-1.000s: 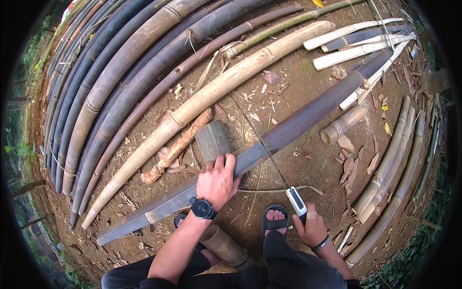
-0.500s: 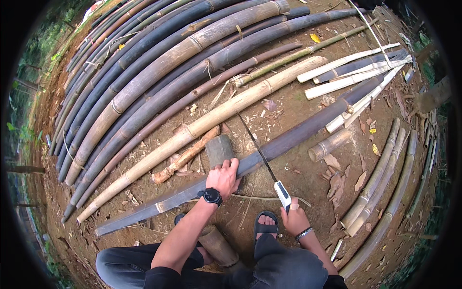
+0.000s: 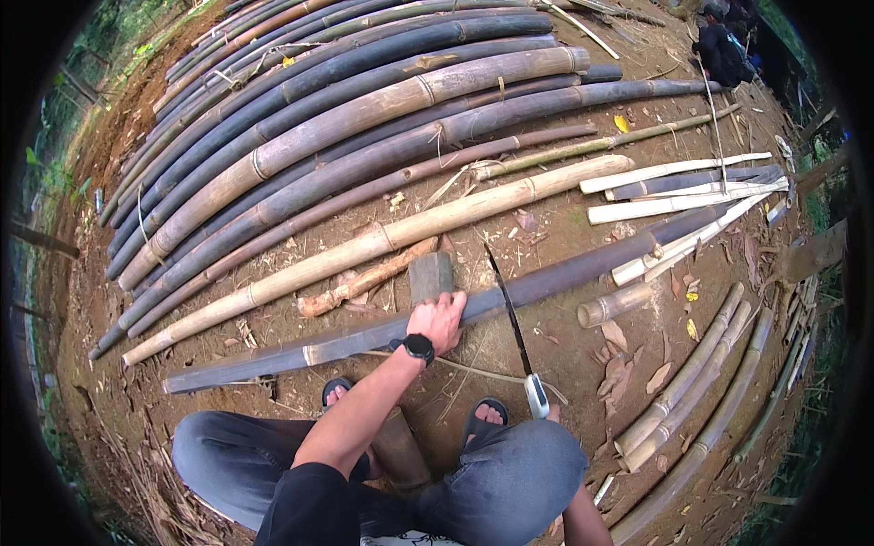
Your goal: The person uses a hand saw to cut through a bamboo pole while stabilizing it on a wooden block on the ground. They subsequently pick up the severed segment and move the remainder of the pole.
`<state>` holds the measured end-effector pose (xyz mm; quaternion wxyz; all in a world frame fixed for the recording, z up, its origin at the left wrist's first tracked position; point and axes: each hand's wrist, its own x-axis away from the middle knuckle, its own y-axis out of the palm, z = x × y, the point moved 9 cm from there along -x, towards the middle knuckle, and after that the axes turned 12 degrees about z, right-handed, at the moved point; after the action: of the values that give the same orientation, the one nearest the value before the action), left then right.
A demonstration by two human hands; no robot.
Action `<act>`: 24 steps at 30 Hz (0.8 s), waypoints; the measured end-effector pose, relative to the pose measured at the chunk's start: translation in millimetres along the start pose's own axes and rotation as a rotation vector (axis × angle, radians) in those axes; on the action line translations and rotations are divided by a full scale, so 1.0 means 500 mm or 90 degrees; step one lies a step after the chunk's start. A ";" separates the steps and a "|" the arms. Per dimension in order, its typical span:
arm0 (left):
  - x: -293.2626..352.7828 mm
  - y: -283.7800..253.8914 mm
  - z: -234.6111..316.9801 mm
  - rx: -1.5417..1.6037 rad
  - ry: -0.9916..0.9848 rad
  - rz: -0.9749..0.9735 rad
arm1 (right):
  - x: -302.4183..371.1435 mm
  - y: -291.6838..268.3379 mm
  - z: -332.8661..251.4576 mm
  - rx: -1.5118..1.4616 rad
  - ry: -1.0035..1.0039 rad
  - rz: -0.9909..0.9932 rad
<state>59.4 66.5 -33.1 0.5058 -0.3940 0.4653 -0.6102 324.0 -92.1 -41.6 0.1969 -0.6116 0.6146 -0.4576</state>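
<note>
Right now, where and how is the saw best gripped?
Likely by the white handle, coming from the person's near right side, where the right hand is: it's the saw's thick near end, while the thin blade slants away, crossing the dark bamboo pole in view.

Head camera looking down and forward from above person's knees; knees sitting near, poles lying farther off, fisheye bending edges.

Setting: outdoors | floor: bare brown earth, strewn with dry brown leaves and a few yellow leaves | left edge: green foliage, slim dark trunk | right edge: thick brownish trunk, dark greenery | light: soft, even daylight
</note>
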 end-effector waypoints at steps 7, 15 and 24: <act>-0.016 0.009 0.011 0.045 0.016 -0.014 | -0.046 0.033 0.080 0.026 -0.064 0.051; -0.003 0.000 0.003 0.038 0.026 -0.006 | -0.073 -0.004 -0.069 0.075 -0.154 0.089; 0.017 0.019 0.003 0.029 0.030 0.010 | -0.053 -0.001 -0.076 0.072 -0.062 0.035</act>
<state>61.6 57.3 -41.7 0.5084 -0.3645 0.4664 -0.6255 298.6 -55.0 -30.8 0.2731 -0.6037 0.5945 -0.4556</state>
